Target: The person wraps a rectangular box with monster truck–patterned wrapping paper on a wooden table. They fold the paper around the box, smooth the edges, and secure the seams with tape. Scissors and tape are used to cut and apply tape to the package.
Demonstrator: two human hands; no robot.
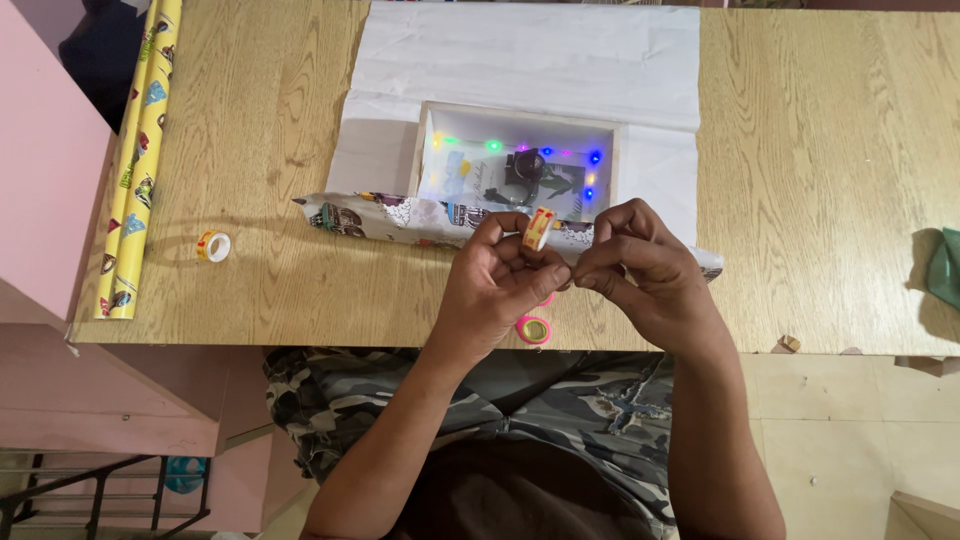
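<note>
Your left hand (495, 275) pinches a small tape roll (538, 228) upright above the near edge of the wooden table (820, 200); your right hand (640, 265) closes its fingertips just beside it, at the roll's loose end; a pink tape roll (533, 329) lies beneath your hands; behind them a shallow box (520, 165) with coloured lights sits on white paper (530, 60); a patterned wrapping strip (370, 215) runs along its front; another tape roll (213, 245) rests left, near a yellow wrapping-paper roll (138, 160).
</note>
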